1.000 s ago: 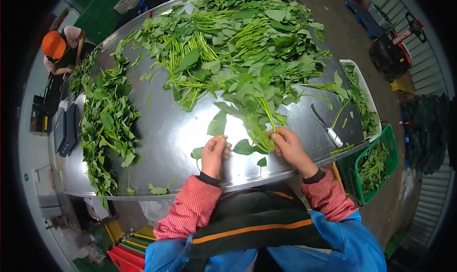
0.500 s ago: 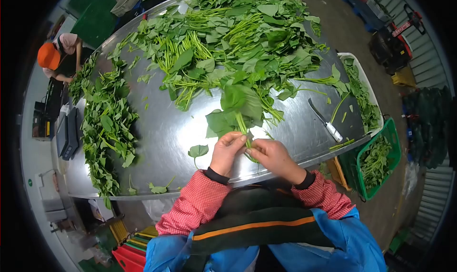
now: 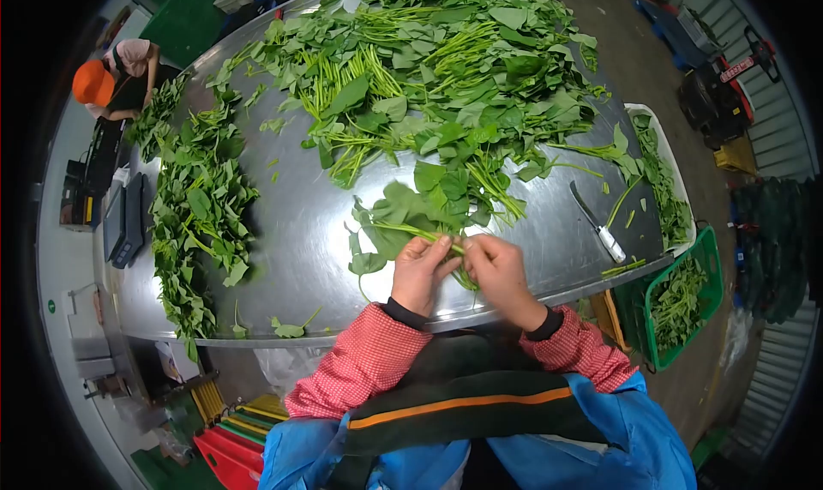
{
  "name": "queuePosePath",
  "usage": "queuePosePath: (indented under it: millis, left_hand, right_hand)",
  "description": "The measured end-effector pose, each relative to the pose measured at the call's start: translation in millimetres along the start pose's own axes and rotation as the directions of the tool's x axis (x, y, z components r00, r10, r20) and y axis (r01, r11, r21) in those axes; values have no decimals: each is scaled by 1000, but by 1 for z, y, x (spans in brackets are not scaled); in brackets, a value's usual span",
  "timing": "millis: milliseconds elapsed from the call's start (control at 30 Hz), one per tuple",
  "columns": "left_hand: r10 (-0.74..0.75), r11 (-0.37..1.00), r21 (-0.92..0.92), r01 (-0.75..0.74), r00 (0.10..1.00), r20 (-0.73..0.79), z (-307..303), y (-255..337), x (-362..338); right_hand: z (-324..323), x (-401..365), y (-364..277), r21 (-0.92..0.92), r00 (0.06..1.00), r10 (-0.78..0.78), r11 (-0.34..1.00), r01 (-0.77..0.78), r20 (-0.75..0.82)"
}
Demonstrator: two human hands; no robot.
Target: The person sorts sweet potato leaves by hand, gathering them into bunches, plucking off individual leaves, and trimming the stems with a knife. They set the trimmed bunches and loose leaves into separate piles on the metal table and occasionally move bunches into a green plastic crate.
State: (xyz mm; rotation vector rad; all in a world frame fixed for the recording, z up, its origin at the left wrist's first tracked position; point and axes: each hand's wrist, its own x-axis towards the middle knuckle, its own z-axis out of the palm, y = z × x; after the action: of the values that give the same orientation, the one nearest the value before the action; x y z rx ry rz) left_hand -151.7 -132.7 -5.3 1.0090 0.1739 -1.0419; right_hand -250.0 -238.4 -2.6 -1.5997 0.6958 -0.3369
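Both my hands close on a small bunch of leafy green stems (image 3: 403, 228) over the near edge of the steel table. My left hand (image 3: 418, 274) pinches the stems at thumb and fingertips. Close beside it, my right hand (image 3: 495, 270) grips the same stems near their lower ends. The leaves of the bunch point up and to the left, and some stem tips hang below my fingers. A large heap of greens (image 3: 446, 87) lies just beyond. To the right, a curved knife with a white handle (image 3: 611, 245) rests on the table.
A long pile of greens (image 3: 201, 207) lines the table's left side, beside a dark scale (image 3: 127, 224). At the right stand a white crate (image 3: 679, 160) and a green crate (image 3: 713, 280), both holding greens. A co-worker in an orange cap (image 3: 93, 83) is at the far left.
The bunch has tilted from nearly upright to leaning left. My right hand has turned, its fingers now pointing more upward. The view has shifted slightly.
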Motion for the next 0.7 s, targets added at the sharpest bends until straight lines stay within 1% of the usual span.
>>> queuePosePath:
  millis: [33,67,100,133,167,233,267,300,333,367,400,433,500,533,567,600,633,667,700]
  left_hand:
    - [-2,999,-41,0,999,-42,4,1,0]
    - [31,996,-85,-39,995,-97,-1,5,3]
    - [124,985,-121,-125,992,-13,-20,7,11]
    - [168,974,-147,-175,984,-57,-29,17,10]
    - [210,960,-168,-225,972,-101,-36,26,8]
    - [154,965,-194,-179,979,-136,-50,42,3]
    - [95,963,-235,-128,985,-145,-59,45,3]
    - [60,957,-278,-79,995,-75,-76,37,5]
    - [31,949,-315,-29,1000,0,-99,25,10]
    - [5,938,-346,22,997,77,-110,18,14]
    - [-97,931,-363,42,986,-133,-91,18,8]
    - [-120,939,-334,77,987,-109,-86,17,4]
    - [-167,952,-269,146,984,-59,-79,15,-2]
    - [-159,958,-258,127,981,-107,-74,15,-2]
    - [-117,974,-207,93,987,-108,-69,17,-5]
    - [-77,987,-152,61,992,-104,-62,22,-8]
    - [-37,995,-96,28,995,-93,-54,26,-9]
    - [10,997,-75,-16,996,-85,-46,26,-11]
    - [29,999,-28,-31,996,-81,-38,26,-11]
  right_hand:
    - [-4,2,6,-12,988,-66,998,65,-137]
    - [-12,7,10,-33,954,-131,991,127,-270]
    - [-33,16,7,166,938,-56,979,119,-341]
    - [-54,21,5,359,919,32,925,122,-393]
    - [-61,20,11,220,918,-8,970,103,-396]
    - [-67,19,27,-73,916,-87,995,63,-391]
    - [-60,9,33,-322,966,-161,943,90,-202]
    - [-47,-4,23,-523,999,-28,852,14,-19]
    - [-33,-11,38,-638,972,-189,733,236,143]
    - [-19,-12,48,-692,964,-205,671,265,171]
    - [-4,-12,57,-741,955,-218,604,294,201]
    - [4,-12,60,-783,946,-227,534,319,231]
    - [1,-6,54,-649,973,-97,731,212,209]
    - [-1,3,46,-569,976,-36,808,154,213]
    - [-9,8,35,-331,976,50,943,23,212]
    - [-22,13,16,-68,964,135,990,-123,229]
    - [-32,17,6,196,942,208,945,-263,264]
    - [-36,21,12,109,957,119,982,-152,264]
    - [-36,21,17,46,961,112,991,-128,253]
